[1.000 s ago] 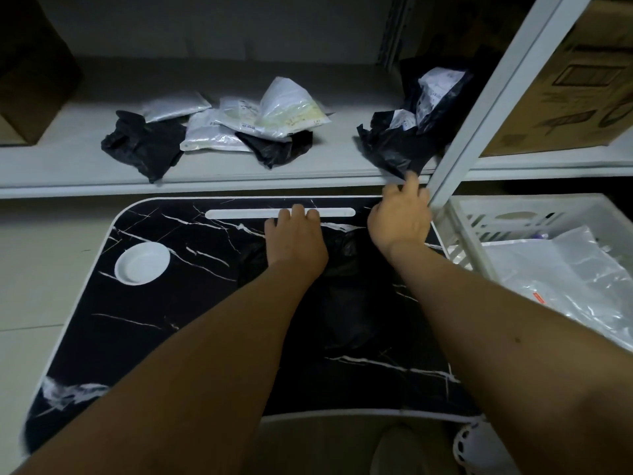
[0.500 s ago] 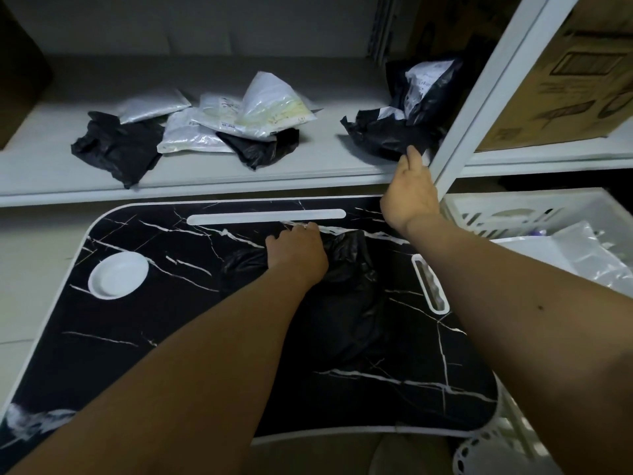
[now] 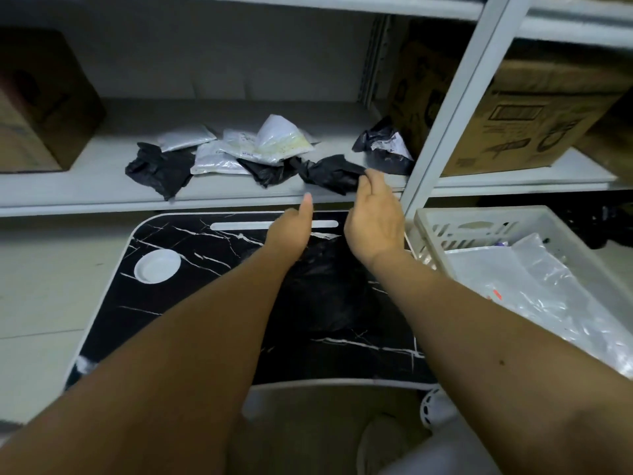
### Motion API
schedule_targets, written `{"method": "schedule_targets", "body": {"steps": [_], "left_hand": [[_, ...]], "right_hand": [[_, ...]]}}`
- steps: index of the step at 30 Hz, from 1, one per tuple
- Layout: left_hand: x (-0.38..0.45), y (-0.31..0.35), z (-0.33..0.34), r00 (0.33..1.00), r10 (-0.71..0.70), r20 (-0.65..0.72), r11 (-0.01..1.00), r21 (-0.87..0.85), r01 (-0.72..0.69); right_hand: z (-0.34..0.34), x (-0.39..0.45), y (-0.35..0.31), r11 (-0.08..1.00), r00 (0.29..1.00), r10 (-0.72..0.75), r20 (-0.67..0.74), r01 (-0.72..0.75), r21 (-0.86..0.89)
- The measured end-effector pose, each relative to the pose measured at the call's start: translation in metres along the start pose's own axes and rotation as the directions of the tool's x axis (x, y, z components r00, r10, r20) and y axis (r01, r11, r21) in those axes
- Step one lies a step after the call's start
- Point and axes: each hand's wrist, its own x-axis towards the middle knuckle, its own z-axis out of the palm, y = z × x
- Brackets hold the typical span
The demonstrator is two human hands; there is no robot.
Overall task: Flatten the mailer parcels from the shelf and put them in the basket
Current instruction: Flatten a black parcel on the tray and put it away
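Observation:
Several crumpled mailers lie on the grey shelf (image 3: 85,190): a black one (image 3: 159,168) at the left, silver-white ones (image 3: 239,150) in the middle, and a black one with a label (image 3: 385,150) by the post. My right hand (image 3: 375,214) reaches to the shelf's front edge and pinches a crumpled black mailer (image 3: 329,174) there. My left hand (image 3: 291,228) hovers beside it with the thumb straight up, holding nothing. Under both hands a black mailer (image 3: 329,293) lies on the black marble lap table (image 3: 171,303). The white basket (image 3: 424,222) stands at the right.
Clear and white flattened mailers (image 3: 534,293) lie in the basket. Cardboard boxes stand on the shelf at the left (image 3: 41,104) and the right (image 3: 513,108). A slanted white shelf post (image 3: 445,108) rises just right of my right hand. The table has a round white recess (image 3: 157,265).
My left hand let go of the black mailer on the table and lifted toward the shelf. My right hand moved left from the post and took hold of a black mailer.

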Motion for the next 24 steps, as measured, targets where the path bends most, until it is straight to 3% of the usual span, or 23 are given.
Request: {"method": "schedule_targets", "body": {"steps": [1, 2, 4, 6, 10, 13, 16, 20, 22, 24], "left_hand": [[-0.011, 0.006, -0.005, 0.997, -0.05, 0.065, 0.97, -0.233, 0.064], [-0.02, 0.011, -0.01, 0.984, -0.094, 0.15, 0.876, -0.457, 0.153], [-0.034, 0.017, -0.018, 0.951, -0.11, 0.289, 0.709, -0.648, 0.279], [-0.044, 0.014, -0.022, 0.932, -0.132, 0.337, 0.642, -0.687, 0.339], [-0.055, -0.005, -0.029, 0.918, -0.215, 0.332, 0.65, -0.653, 0.388], [-0.064, -0.022, -0.033, 0.909, -0.243, 0.338, 0.647, -0.642, 0.411], [-0.071, -0.042, -0.037, 0.895, -0.32, 0.311, 0.658, -0.607, 0.446], [-0.074, -0.07, -0.038, 0.878, -0.401, 0.261, 0.744, -0.466, 0.479], [-0.073, -0.081, -0.034, 0.908, -0.394, 0.145, 0.879, -0.23, 0.418], [-0.073, -0.093, -0.026, 0.949, -0.295, -0.113, 0.936, 0.167, 0.311]], "right_hand": [[-0.006, -0.013, -0.008, 0.997, 0.999, -0.051, -0.005, 0.051, -0.053], [-0.008, -0.026, -0.015, 0.988, 0.994, -0.112, -0.002, 0.111, -0.106], [-0.011, -0.052, -0.028, 0.97, 0.978, -0.209, 0.005, 0.208, -0.126], [-0.016, -0.077, -0.042, 0.953, 0.958, -0.286, 0.023, 0.286, -0.101], [-0.018, -0.102, -0.058, 0.893, 0.895, -0.445, 0.026, 0.446, -0.059], [-0.018, -0.112, -0.062, 0.882, 0.885, -0.464, 0.031, 0.459, 0.105], [-0.011, -0.116, -0.059, 0.917, 0.935, -0.351, 0.043, 0.335, 0.216], [0.006, -0.121, -0.045, 0.972, 0.954, -0.23, 0.192, 0.215, 0.096], [0.016, -0.128, -0.038, 0.974, 0.929, -0.213, 0.303, 0.225, -0.006], [0.025, -0.135, -0.034, 0.97, 0.92, -0.189, 0.342, 0.228, -0.077]]}}
